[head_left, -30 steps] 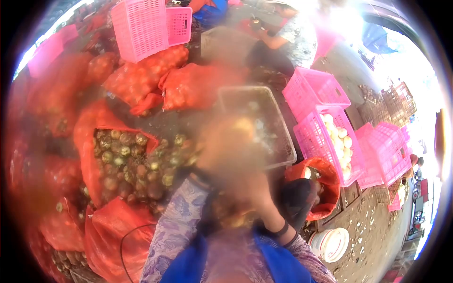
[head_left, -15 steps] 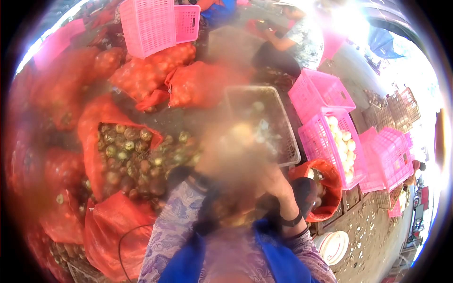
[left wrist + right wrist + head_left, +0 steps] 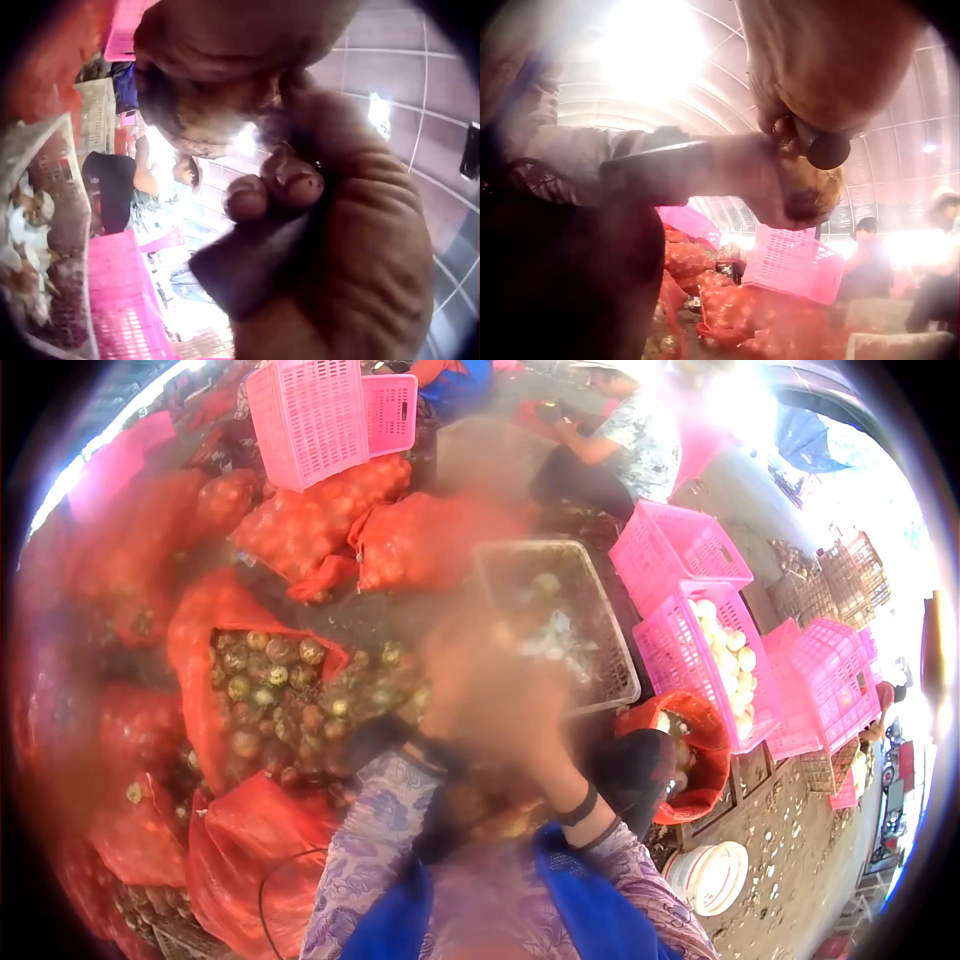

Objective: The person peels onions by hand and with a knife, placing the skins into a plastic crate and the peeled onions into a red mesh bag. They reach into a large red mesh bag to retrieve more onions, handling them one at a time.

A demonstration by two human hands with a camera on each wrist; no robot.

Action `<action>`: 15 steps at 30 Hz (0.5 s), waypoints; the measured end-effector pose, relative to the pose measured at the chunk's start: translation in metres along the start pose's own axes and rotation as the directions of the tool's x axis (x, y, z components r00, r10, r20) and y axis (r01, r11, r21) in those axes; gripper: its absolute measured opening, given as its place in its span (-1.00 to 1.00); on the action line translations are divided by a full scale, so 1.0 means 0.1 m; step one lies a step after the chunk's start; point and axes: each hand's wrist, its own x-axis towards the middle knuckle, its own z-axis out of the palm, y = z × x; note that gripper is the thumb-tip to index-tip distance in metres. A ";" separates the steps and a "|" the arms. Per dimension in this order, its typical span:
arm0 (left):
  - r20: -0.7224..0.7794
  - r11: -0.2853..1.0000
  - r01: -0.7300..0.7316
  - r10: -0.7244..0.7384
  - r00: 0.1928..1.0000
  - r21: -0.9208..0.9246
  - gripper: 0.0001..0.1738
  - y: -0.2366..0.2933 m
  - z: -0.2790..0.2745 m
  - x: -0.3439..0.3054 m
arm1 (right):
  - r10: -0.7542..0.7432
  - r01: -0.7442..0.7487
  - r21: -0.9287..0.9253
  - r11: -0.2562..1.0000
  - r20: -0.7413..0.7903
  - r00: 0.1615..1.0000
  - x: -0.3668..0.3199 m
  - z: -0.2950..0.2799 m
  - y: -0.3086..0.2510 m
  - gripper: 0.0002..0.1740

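Both hands meet in front of the chest, under a blurry smear in the head view. My left hand [image 3: 247,37] grips an onion [image 3: 825,187] with tan and golden skin. It also shows as a brown, shadowed onion [image 3: 210,116] in the left wrist view. My right hand [image 3: 832,60] is right at the onion, its fingers curled round a tool's dark handle [image 3: 829,150]; the tool's working end is hidden. Two curled fingertips [image 3: 296,184] of that hand show below the onion. A red bag [image 3: 190,690] of unpeeled onions [image 3: 265,685] lies open by the left arm.
A shallow crate [image 3: 610,630] with pale scraps stands just ahead. Right of it is a pink crate [image 3: 660,640] with peeled onions [image 3: 735,660], a red bag-lined container [image 3: 715,760] and a white bucket [image 3: 708,878]. Full red mesh bags [image 3: 330,515] lie ahead left. Another person [image 3: 630,445] sits beyond.
The right forearm swings out to the right half a second ago, then comes back left. The bright yellowish patch between the hands has dimmed. Both hands stay together at the onion.
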 end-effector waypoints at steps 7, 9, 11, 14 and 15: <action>-0.039 0.660 0.265 -0.408 0.912 -0.703 -0.58 0.46 -0.05 -0.21 | 0.119 -0.103 0.253 0.962 -0.049 0.992 0.11 -0.51 -0.33 -0.59; 0.225 0.137 0.343 -0.527 0.820 -0.929 -0.46 0.56 -0.06 -0.20 | 0.227 -0.193 0.320 0.927 -0.071 0.971 0.17 -0.66 -0.34 -0.57; 0.303 0.121 0.391 -0.442 0.844 -0.912 -0.41 0.39 -0.06 -0.14 | 0.273 -0.230 0.351 0.908 -0.078 0.959 0.21 -0.73 -0.27 -0.56; 0.518 0.120 0.543 -0.186 0.835 -0.831 -0.23 -0.06 -0.13 -0.04 | 0.158 -0.027 0.382 0.924 -0.316 0.935 0.23 -0.86 -0.15 -0.46; 0.583 0.130 0.591 -0.098 0.807 -0.796 -0.17 -0.11 -0.13 -0.05 | 0.259 -0.044 0.622 0.782 -0.259 0.931 0.25 -0.97 -0.17 -0.70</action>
